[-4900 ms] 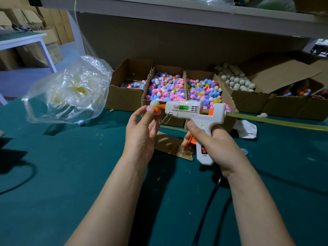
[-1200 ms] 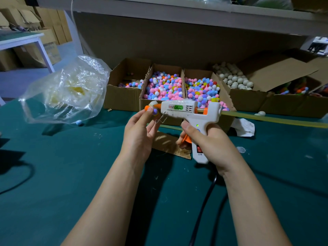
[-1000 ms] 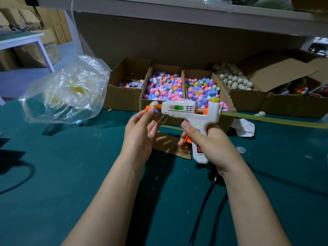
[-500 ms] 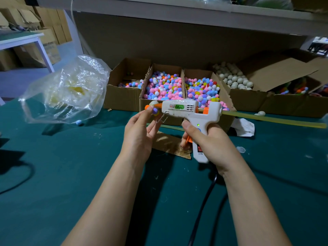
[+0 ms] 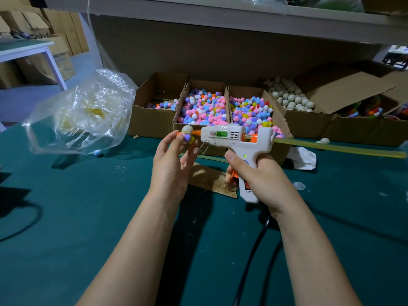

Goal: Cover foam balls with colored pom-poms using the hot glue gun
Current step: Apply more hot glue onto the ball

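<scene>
The dark green, felt-like bench gives most room on its near and left parts. Its far side is walled by a row of brown cardboard boxes set side by side under a low grey shelf. A crumpled clear plastic bag bulges at the left, just beside the leftmost box. A black cable runs over the bench between the forearms.

Above the bench, in front of the boxes, the left hand pinches a small round white foam ball between thumb and fingertips. Fuzzy purple, yellow and orange pom-poms cling to its lower side; its top is bare. The orange nozzle of a white plastic glue gun lies at the ball's right side, seemingly touching. The right hand has its fingers wrapped tight round the gun's handle, with fingertips at the orange trigger. A long translucent yellowish glue stick juts from the gun's back towards the right.

Two middle boxes brim with soft loose pom-poms; a box further right holds smooth bare foam balls. A torn flat cardboard scrap lies below the hands.
</scene>
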The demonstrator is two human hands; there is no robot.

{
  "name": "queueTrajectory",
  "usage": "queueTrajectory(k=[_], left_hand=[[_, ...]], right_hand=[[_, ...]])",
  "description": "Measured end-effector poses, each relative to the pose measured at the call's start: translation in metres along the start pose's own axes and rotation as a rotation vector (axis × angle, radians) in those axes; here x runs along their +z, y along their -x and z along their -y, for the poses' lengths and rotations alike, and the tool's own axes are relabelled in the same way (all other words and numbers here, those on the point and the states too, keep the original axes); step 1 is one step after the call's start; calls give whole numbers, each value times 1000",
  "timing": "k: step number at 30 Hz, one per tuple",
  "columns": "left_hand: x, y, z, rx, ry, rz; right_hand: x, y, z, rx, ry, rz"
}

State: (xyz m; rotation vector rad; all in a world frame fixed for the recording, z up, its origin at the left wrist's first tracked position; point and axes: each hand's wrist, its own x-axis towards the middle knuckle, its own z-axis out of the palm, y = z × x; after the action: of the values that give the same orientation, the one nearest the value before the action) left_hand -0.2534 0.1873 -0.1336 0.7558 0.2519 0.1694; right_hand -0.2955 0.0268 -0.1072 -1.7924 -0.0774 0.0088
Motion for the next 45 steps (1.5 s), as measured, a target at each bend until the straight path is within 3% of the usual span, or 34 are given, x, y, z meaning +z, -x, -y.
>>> queueTrajectory(k=[9, 23, 45], left_hand=[[3, 5, 1, 3, 21, 66], [1, 2, 0, -51, -54, 4], [2, 5, -3, -105, 38, 8]], right_hand=[[-1, -1, 1, -6, 1, 1], [0, -2, 1, -6, 20, -14], [-1, -1, 1, -25, 2, -18]])
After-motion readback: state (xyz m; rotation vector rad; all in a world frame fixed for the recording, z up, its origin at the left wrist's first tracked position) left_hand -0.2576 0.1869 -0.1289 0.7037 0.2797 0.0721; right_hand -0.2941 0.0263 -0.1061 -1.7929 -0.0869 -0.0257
